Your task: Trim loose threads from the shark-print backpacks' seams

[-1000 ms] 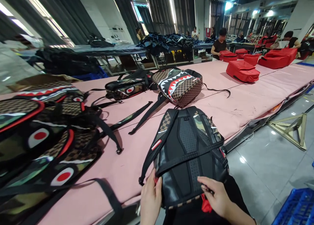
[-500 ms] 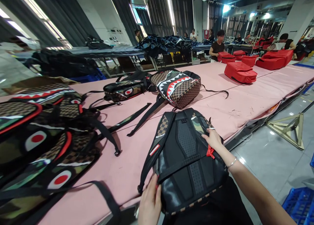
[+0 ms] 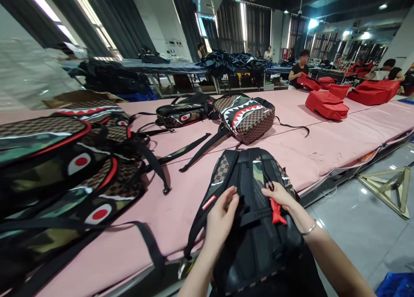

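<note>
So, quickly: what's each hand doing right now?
Left hand: pinching the black cross strap of the backpack.
Right hand: fingertips pinched on its shoulder strap, red tag under palm.

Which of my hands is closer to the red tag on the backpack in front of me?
Right. The right hand is on the red tag, which hangs from its fingers. The left hand lies apart to the tag's left, on the backpack's black strap.

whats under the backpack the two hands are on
The backpack lies straps-up on the pink table cover, its near end hanging past the table edge. Left hand and right hand rest on top. Whatever lies directly beneath it is covered.
</note>
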Demonstrator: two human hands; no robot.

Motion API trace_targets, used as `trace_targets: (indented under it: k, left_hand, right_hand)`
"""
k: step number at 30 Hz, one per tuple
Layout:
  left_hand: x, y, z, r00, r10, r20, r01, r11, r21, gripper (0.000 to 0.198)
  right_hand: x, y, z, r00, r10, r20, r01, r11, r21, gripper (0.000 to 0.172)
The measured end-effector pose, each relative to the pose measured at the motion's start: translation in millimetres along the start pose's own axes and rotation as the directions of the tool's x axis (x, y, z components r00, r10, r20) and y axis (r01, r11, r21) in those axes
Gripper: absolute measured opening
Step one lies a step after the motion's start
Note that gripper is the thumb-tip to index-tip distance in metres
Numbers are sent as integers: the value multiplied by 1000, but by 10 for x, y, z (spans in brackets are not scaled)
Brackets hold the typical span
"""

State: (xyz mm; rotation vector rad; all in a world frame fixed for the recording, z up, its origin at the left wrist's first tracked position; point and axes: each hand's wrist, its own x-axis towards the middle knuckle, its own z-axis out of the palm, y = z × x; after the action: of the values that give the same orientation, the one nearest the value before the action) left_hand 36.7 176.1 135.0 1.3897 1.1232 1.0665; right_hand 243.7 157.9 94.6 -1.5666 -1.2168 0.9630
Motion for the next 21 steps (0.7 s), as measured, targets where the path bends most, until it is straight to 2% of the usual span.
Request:
trace_targets:
  k: [3,7,10,13,17,21]
  left_hand:
    - [250,-116,371,998,-39,45,42,997,-69,50]
    - [287,-381,639,994,-29,105,42,992,-123,39]
    - [238,-544,706,994,-47,97,61,987,-146,36]
    - [237,-634,727,993,-58,100,74,984,-162,33]
    - [255,-657,739,993,-53,109,71,983,-169,32]
    - [242,-657,745,992,-47,116,66,984,-163,31]
  right_hand:
    - [-244,7,134,998,-26,54,24,999,35,36]
    - [-514,207,178,997,-7,-79,6,1000,-7,30]
    - [-601,295,149,974,21,-225,-43,995,-94,25]
    - [-580,232,142,934,-51,-355,-50,962,-268,27]
    - [-467,58,200,925,-158,-345,-4,905,-425,27]
    - [-413,-39,274,944,-125,-304,-48,862,-505,24]
